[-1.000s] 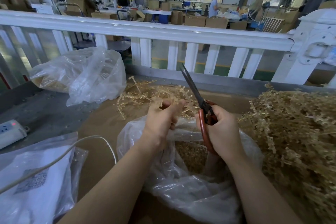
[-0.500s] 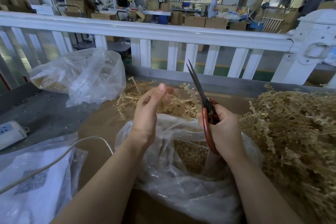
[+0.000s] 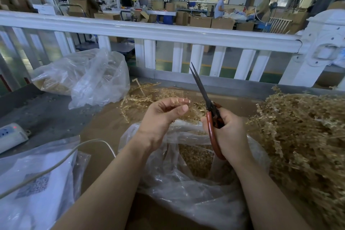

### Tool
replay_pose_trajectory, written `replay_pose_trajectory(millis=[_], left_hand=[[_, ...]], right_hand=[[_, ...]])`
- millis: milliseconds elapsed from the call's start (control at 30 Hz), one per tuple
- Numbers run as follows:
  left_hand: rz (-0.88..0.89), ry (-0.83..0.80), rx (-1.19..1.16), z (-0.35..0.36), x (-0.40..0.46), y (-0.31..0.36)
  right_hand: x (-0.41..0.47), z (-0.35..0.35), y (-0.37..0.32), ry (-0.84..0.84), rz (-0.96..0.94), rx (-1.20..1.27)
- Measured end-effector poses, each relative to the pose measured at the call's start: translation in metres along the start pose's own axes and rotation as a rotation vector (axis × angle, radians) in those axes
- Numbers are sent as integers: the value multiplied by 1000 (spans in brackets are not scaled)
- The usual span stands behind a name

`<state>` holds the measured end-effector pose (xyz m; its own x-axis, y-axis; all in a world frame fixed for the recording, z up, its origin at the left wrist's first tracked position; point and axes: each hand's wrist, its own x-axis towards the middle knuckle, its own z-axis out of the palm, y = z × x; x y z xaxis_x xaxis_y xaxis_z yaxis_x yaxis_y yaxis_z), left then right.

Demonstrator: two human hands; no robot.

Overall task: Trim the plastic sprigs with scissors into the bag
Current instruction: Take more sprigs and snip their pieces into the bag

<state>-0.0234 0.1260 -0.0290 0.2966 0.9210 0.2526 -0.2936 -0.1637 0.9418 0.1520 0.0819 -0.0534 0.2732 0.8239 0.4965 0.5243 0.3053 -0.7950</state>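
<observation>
My right hand grips red-handled scissors, whose dark blades are together and point up and away. My left hand hovers just left of the blades with its fingers loosely curled and nothing visibly held. Both hands are above an open clear plastic bag with small tan cut pieces inside. At the right lies a big heap of tan plastic sprigs. A smaller scatter of sprigs lies behind my left hand.
A second clear bag of tan pieces sits at the back left. A white power strip and its cable lie at the left, over white packets. A white railing borders the table's far edge.
My left hand let go of the sprig it gripped, rose with fingers straight, and now has them loosely curled. The scissors have shifted slightly right and upright.
</observation>
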Motion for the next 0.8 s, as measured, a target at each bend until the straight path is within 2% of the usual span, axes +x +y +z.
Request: replay_pose_trajectory(millis=[300, 400, 567, 800], left_hand=[[80, 31, -7, 4, -2, 3], [117, 102, 24, 2, -1, 5], [130, 197, 152, -5, 2, 5], [130, 178, 247, -12, 4, 8]], right_hand=[[0, 1, 3, -38, 31, -90], [-1, -1, 2, -23, 27, -144], [-1, -5, 0, -37, -68, -302], [-1, -5, 2, -70, -184, -511]])
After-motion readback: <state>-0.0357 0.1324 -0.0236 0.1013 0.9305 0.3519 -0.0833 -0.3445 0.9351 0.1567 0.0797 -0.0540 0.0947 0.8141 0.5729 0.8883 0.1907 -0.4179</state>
